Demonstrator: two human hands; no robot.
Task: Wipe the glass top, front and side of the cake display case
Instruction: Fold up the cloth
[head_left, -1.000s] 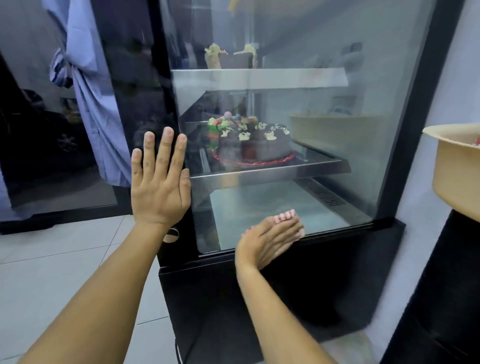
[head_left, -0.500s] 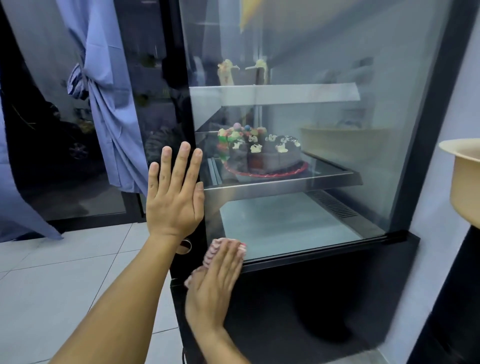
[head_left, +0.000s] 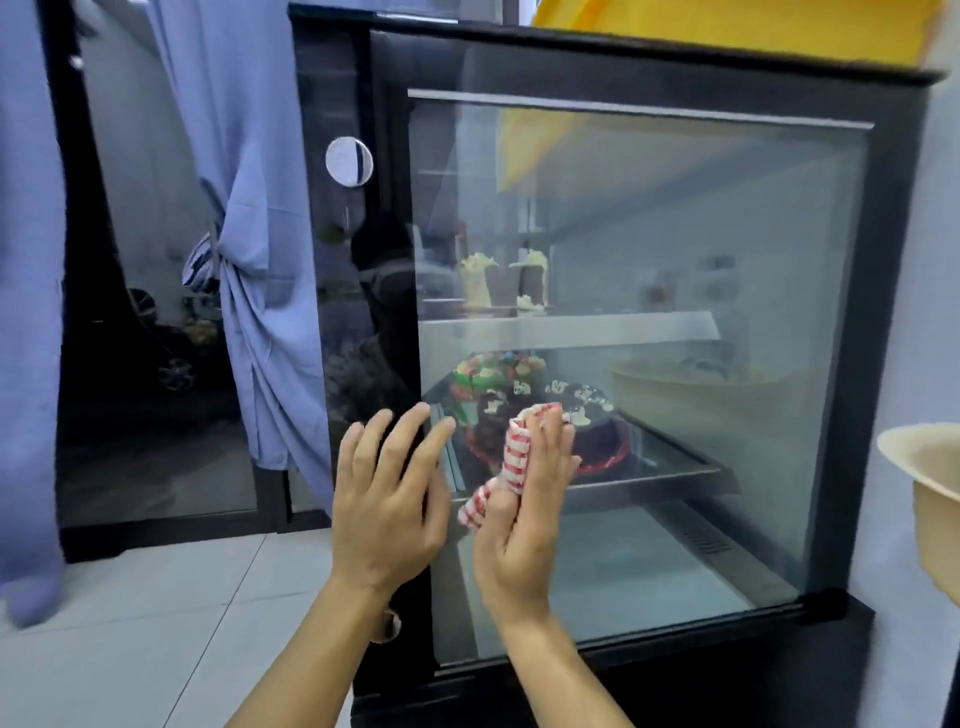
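No lettering, label, brand or number can be read anywhere on the cake display case, nor on the striped cloth pressed under the right hand beside it.

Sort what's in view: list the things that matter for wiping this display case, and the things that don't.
Part of the job:
- display case glass
- red-and-white cloth
- right hand, pressing the cloth to the glass
- left hand, braced at the case's corner

Just there:
- cakes inside
- blue curtain
- beige basin
- yellow thing on top
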